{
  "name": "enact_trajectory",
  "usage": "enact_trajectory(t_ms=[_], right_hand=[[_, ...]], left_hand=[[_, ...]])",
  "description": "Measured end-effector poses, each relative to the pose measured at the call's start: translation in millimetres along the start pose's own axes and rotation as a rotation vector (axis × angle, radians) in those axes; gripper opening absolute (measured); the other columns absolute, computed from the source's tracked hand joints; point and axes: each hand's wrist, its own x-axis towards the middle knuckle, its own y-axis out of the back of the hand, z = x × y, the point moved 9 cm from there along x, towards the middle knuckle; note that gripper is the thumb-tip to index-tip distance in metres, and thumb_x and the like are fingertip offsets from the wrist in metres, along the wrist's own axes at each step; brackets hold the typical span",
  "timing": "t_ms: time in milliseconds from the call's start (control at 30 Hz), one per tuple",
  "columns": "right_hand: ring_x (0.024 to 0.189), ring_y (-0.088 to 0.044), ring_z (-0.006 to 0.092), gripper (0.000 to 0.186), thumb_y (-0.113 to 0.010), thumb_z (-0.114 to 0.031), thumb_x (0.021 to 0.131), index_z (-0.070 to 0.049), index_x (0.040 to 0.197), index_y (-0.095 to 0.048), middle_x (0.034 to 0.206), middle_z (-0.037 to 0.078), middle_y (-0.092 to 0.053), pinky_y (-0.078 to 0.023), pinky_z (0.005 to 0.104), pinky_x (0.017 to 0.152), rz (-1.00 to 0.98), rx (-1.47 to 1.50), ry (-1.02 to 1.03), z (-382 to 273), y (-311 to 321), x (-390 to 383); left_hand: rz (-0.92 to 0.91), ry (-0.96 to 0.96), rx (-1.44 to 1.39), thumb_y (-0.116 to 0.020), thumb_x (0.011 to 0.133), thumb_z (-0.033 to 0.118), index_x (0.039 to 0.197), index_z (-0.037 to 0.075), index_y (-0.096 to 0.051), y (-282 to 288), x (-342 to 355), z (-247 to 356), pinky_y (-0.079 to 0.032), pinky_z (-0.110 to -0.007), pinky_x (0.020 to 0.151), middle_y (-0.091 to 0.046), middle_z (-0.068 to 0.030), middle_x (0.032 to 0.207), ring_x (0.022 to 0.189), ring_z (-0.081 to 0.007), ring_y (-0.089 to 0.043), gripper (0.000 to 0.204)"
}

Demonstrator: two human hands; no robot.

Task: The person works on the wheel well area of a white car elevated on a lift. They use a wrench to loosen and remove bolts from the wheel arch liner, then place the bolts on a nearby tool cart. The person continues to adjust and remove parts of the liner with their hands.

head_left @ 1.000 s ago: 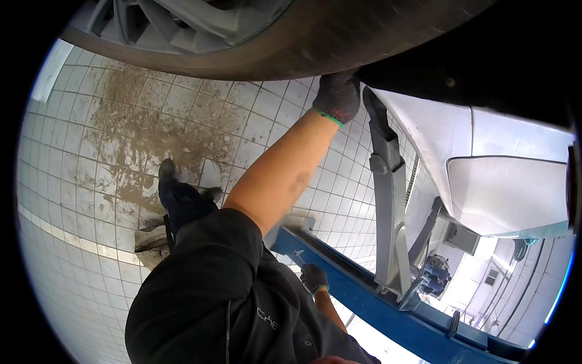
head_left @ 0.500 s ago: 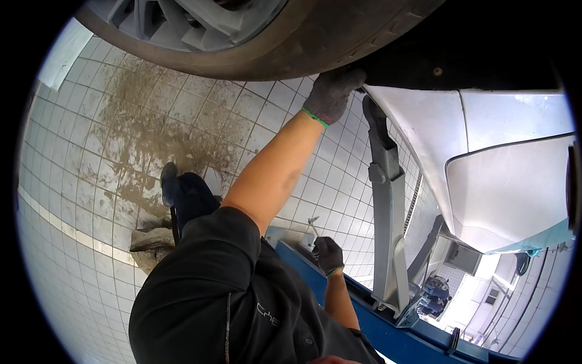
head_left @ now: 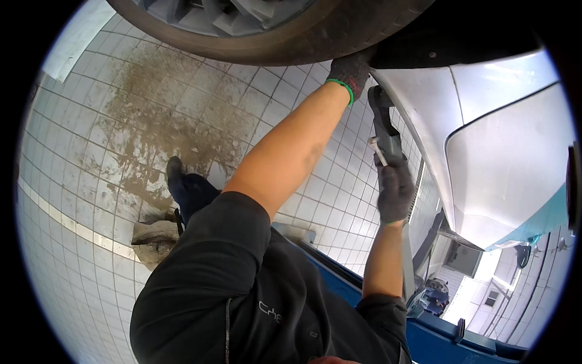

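My left hand (head_left: 353, 71), in a dark grey work glove with a green cuff, reaches up between the tire (head_left: 285, 50) and the edge of the silver car body (head_left: 418, 91). Its fingers vanish in the dark wheel arch, so whether they grip anything is hidden. Lower and to the right, my gloved right hand (head_left: 395, 193) is closed around a metal wrench (head_left: 377, 150). The head of the wrench sticks up past the fingers, in front of the grey lift arm (head_left: 388, 130).
The raised car's wheel (head_left: 224, 15) hangs overhead at the top. Blue lift beams (head_left: 436, 343) run low on the right. Dried mud (head_left: 151, 133) spreads over the tiled floor (head_left: 79, 182). A dirty cloth-like bundle (head_left: 156, 239) lies beside my shoe (head_left: 174, 170).
My right hand has risen with the wrench from beside the blue beam up to the lift arm. The left hand has gone slightly right and deeper behind the tire.
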Motion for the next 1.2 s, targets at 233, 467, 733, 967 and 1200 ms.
enact_trajectory(t_ms=[233,467,733,967,1200], right_hand=[[0.093,-0.07,0.036,0.022,-0.063,-0.018,0.092,0.003,0.092,-0.069,0.089,0.019,-0.071,-0.05,0.0583,0.102,0.087,0.685,0.135,-45.6,12.5,39.3],[0.041,-0.032,0.0128,0.02,-0.053,-0.023,0.102,-0.015,0.087,-0.043,0.062,0.0,-0.036,-0.04,0.0325,0.04,0.037,0.683,-0.458,-31.2,-49.7,45.6],[0.044,-0.036,0.0092,0.043,-0.058,-0.017,0.095,-0.015,0.138,-0.059,0.096,0.003,-0.069,-0.034,0.0253,0.043,0.039,1.124,-0.599,57.9,-124.4,104.7],[0.048,-0.042,0.0098,0.064,-0.059,-0.017,0.086,0.0,0.148,-0.05,0.138,0.012,-0.066,-0.038,0.0262,0.049,-0.084,1.711,-0.4,64.5,-140.9,134.9],[0.05,-0.044,0.0089,0.066,-0.062,-0.027,0.089,-0.001,0.148,-0.052,0.129,0.01,-0.07,-0.033,0.0263,0.048,-0.086,1.637,-0.412,62.0,-147.7,133.7]], left_hand=[[0.14,-0.263,0.372,-0.05,0.105,0.019,0.149,0.009,-0.053,17.1,-3.6,17.7,-0.056,-0.04,0.094,-0.065,-0.0145,0.14,0.117,-0.0269,-0.067,0.046],[0.138,-0.222,0.079,-0.048,0.103,0.015,0.15,0.014,-0.054,12.5,3.5,2.8,-0.044,-0.043,0.114,-0.053,-0.0152,0.153,0.137,-0.0342,-0.054,0.047],[-0.105,-0.031,0.008,-0.045,0.108,0.019,0.137,0.003,-0.059,-14.5,16.0,-41.3,-0.05,-0.035,0.104,-0.065,-0.0144,0.134,0.123,-0.0225,-0.061,0.037],[-0.031,-0.078,0.102,-0.037,0.111,0.041,0.155,0.015,-0.048,4.3,0.6,-14.8,-0.032,-0.044,0.122,-0.044,-0.0163,0.161,0.149,-0.0335,-0.04,0.052],[0.059,0.032,0.107,-0.04,0.109,0.039,0.147,0.01,-0.056,10.9,-5.0,-20.3,-0.034,-0.05,0.12,-0.053,-0.021,0.153,0.144,-0.0393,-0.045,0.051]])
